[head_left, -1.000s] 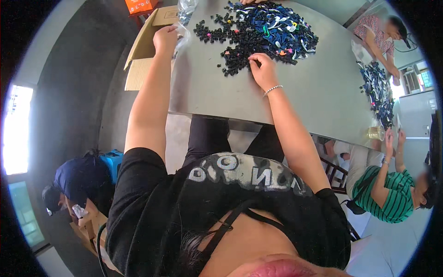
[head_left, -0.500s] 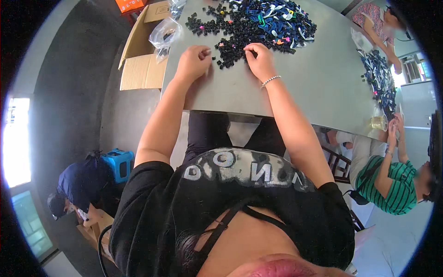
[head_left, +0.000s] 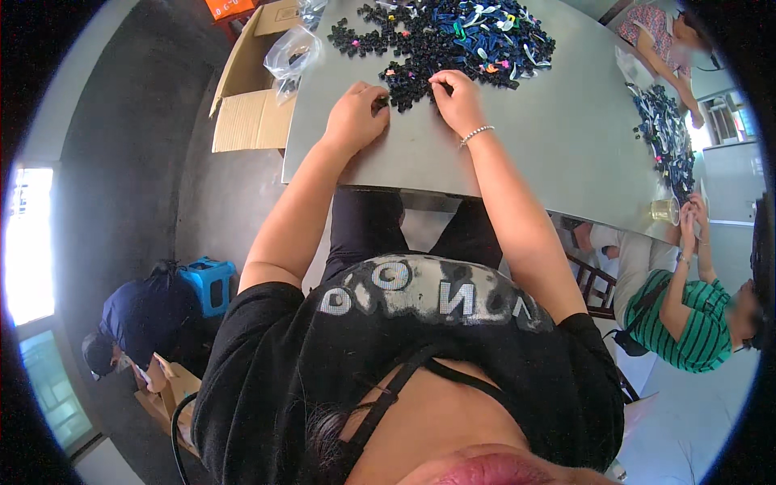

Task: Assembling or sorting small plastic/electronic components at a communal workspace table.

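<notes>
A heap of small black plastic pieces (head_left: 416, 69) lies on the grey metal table, with a few pink, orange and yellow ones among them. It runs into a mound of longer dark blue, white and green pieces (head_left: 493, 40) at the far right. My left hand (head_left: 354, 121) rests at the near left edge of the black pieces, its fingers curled in. My right hand (head_left: 461, 105), with a beaded bracelet on the wrist, is over the heap's right side, thumb and fingertips pinched together. What either hand holds is too small to make out.
Left of the table (head_left: 517, 153) stands an open cardboard box (head_left: 249, 121) with a clear plastic bag (head_left: 291, 56) at its edge. Two people sit at the right by another pile (head_left: 667, 129) and a clear cup (head_left: 664, 212). Another person bends near a blue stool (head_left: 212, 287).
My left hand has moved right, up against the edge of the black pieces, closing the gap there. My right hand stays nearly in place, still pinched.
</notes>
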Demonstrator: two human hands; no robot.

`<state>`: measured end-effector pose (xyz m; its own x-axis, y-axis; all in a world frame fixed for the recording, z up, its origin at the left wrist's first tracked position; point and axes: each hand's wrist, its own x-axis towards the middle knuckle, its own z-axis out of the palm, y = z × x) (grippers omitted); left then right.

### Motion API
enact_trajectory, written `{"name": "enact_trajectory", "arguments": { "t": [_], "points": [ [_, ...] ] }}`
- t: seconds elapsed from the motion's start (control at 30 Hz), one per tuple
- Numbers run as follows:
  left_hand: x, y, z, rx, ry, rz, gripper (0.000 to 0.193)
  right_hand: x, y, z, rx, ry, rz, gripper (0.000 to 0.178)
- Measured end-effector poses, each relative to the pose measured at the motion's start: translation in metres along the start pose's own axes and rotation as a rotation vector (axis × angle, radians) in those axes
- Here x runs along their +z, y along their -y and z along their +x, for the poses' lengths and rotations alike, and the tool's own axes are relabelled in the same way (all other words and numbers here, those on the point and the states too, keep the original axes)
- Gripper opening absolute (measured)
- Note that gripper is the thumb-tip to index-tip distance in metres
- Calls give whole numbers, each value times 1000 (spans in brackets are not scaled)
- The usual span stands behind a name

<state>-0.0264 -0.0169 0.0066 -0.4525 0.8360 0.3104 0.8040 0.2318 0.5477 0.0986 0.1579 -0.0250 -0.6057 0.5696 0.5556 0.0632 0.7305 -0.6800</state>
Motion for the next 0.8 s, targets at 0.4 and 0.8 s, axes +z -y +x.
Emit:
{"name": "enact_trajectory", "arguments": {
  "t": [0.4,0.8],
  "points": [
    [4,21,13,-45,-185,53,19,2,-4,-2,-1,-3,20,7],
    [-67,99,83,-287,-393,241,27,0,3,-1,20,-31,55,5]
  ]
}}
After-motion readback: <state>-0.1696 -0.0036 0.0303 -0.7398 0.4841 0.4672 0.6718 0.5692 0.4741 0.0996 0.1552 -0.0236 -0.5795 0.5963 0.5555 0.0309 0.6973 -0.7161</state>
